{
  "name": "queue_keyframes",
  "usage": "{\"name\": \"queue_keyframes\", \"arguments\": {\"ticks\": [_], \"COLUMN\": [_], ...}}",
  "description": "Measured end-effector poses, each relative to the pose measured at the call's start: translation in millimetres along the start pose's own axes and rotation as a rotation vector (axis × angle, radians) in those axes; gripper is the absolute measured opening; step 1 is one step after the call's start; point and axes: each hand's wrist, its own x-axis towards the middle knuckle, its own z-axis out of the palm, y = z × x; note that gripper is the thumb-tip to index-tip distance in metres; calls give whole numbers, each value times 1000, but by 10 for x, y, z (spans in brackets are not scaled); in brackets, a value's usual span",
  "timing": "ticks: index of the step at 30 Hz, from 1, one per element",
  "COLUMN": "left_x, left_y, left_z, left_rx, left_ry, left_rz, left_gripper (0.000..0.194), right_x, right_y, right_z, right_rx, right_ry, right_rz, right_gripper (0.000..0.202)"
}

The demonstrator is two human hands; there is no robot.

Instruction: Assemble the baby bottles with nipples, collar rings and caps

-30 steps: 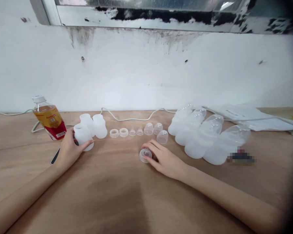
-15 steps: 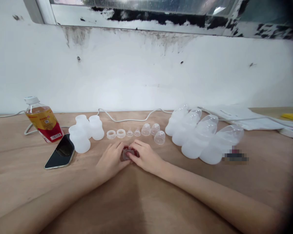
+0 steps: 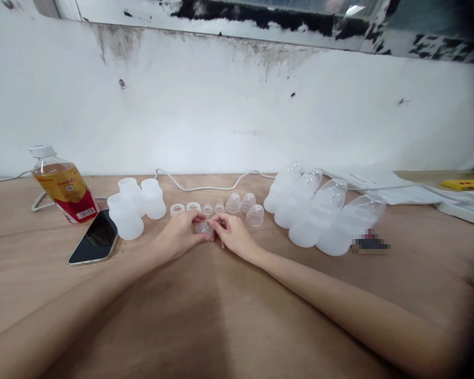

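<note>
Transparent plastic makes the small cup-like piece (image 3: 204, 227), which lies between the two hands, low over the middle of the table (image 3: 225, 310). The left hand (image 3: 178, 232) is curved around its left side and grips it with thumb and fingers. The right hand (image 3: 234, 236) pinches it from the right side, with bent fingers. The exact contact under the fingers is hidden.

The far edge of the table meets the white wall (image 3: 205, 116). Before the hands, the brown wood goes down to the lower border of the view, between the two forearms.

Just behind the hands stands a row: two white rings (image 3: 177, 209), partly covered by the left hand, two small teats (image 3: 219, 208) and three clear domes (image 3: 255, 215). At the left are three frosted bottles (image 3: 125, 217), near the phone (image 3: 94, 238) and the drink bottle (image 3: 69, 190). At the right, well apart from the piece, the capped bottles (image 3: 327, 221) stand close together, and the right forearm passes in front of them.
</note>
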Motion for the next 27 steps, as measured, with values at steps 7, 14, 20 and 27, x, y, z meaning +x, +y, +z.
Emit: {"name": "queue_keyframes", "arguments": {"ticks": [7,14,20,27], "left_x": [-171,-151,-115,-83], "left_y": [-200,-227,-234,-259], "left_z": [111,165,159,166], "left_rx": [127,383,404,453], "left_ry": [103,186,185,194], "left_rz": [21,138,117,85], "left_gripper": [27,21,23,20], "right_x": [47,85,121,109], "right_y": [72,134,111,93], "right_z": [-73,-155,-150,-109], "right_rx": [-182,-469,-457,-581], "right_ry": [177,129,125,118], "right_rz": [-110,-203,-221,-200], "right_gripper": [22,29,24,25]}}
